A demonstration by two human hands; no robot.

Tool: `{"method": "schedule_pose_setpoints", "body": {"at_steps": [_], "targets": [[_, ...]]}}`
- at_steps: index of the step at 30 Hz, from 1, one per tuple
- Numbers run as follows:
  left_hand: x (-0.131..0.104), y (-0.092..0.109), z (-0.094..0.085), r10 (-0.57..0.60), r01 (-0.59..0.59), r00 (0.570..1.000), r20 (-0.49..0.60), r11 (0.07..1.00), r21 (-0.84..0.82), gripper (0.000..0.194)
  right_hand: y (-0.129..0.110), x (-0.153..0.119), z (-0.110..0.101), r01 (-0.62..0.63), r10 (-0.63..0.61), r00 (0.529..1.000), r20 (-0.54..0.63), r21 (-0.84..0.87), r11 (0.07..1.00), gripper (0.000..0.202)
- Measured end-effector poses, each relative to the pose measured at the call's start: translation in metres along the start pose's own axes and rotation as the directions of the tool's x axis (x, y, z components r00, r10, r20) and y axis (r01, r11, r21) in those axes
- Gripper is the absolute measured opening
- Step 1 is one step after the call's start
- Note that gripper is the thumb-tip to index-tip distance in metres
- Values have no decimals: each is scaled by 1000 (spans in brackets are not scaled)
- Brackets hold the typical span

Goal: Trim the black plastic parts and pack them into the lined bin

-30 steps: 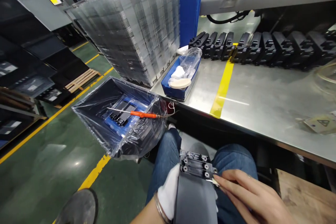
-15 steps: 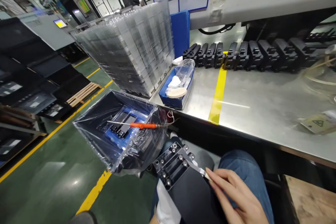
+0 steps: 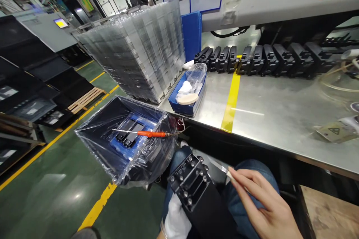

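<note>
One hand is gloved: the left hand (image 3: 176, 218), in white, clamps the side of a black part (image 3: 206, 207) above the knees (image 3: 252, 166). Bare, the right hand (image 3: 259, 203) stands apart from it, pinching a knife (image 3: 224, 170) beside the part's end; whether the blade touches, I cannot tell. An orange screwdriver (image 3: 153, 134) reaches over the plastic-lined bin (image 3: 97, 151), and black pieces (image 3: 270, 61) stand in a row on the counter (image 3: 280, 115).
</note>
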State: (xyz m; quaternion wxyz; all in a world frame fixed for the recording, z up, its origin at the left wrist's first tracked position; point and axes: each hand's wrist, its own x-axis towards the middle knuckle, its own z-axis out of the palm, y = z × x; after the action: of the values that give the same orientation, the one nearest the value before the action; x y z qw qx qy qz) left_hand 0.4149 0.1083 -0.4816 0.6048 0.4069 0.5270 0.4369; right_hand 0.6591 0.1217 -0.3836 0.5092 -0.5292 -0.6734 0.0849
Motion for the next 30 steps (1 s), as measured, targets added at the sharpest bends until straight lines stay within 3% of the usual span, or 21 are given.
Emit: {"method": "schedule_pose_setpoints", "body": {"at_steps": [4,7,9,14,17,18,20,22,23,26,30], "targets": [[10,50,24,222,-241,965,143,961,135,47,-6,3,0,45,-49,996,77,57,997,26],[11,75,29,405,-485,867,289,818,309,64,-5,6,-1,26,-30,993,111,40,999,27],[9,77,24,448,-563,822,352,731,386,76,-3,8,-3,8,-10,996,86,19,1000,27],[5,64,11,440,-580,815,379,638,507,65,2,6,-9,17,-28,989,145,78,997,27],[8,64,12,437,-578,813,386,691,434,60,8,4,-11,-129,114,981,155,89,988,23],[9,67,13,420,-564,817,395,723,398,59,9,5,-11,-222,194,960,201,130,966,25],[10,76,17,374,-527,822,430,785,324,55,8,7,-10,-421,331,875,353,220,880,39],[9,89,22,308,-456,836,454,849,265,50,5,10,-7,-539,382,796,470,261,801,56],[8,95,25,275,-417,846,457,876,244,49,3,12,-5,-562,384,776,500,273,781,62],[3,108,28,207,-333,867,453,917,219,46,-2,15,3,-557,356,779,517,308,771,69],[-3,101,23,173,-265,900,400,946,188,46,-5,16,5,-541,293,775,560,348,766,67]]}}
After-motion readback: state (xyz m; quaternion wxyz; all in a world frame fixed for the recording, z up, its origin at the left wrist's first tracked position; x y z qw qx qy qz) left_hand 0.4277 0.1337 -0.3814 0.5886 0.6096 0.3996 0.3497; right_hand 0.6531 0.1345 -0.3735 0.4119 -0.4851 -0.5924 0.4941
